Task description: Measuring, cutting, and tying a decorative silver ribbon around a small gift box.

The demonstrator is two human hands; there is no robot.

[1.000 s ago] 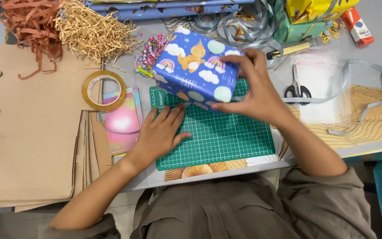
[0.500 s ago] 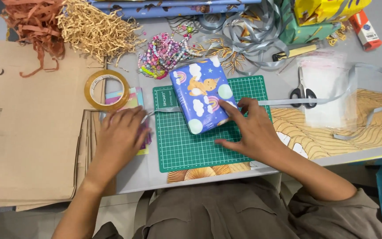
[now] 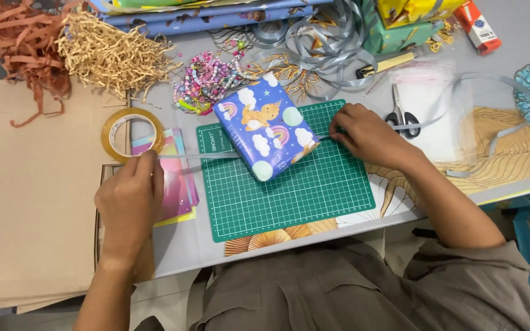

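The left hand [image 3: 129, 199] rests toward the counter's [image 3: 510, 30] left front, fingers closed, pinching the end of a thin grey ribbon [image 3: 197, 155] pulled out flat. The right hand [image 3: 366, 136] lies on the right part of the green cutting mat [image 3: 289, 190], fingers curled down on the same ribbon where it comes out beside the wrapped box [image 3: 266, 133]. The ribbon runs in a line from one hand to the other, passing under the box as far as I can tell.

The box, in blue paper printed with rainbows and clouds, sits tilted on the mat's back half, near the middle of the counter. Just behind the left hand is a roll of clear tape [image 3: 131, 133], and under that hand some pink and yellow sheets [image 3: 179, 184]. Flat brown cardboard [image 3: 26, 202] covers the counter's left edge. Beyond the right hand lie scissors [image 3: 400, 112] on a clear plastic bag [image 3: 437, 116]. Along the back edge sit brown and tan paper shreds [image 3: 93, 52], a heap of coloured beads [image 3: 207, 79] and loops of more grey ribbon [image 3: 332, 43].
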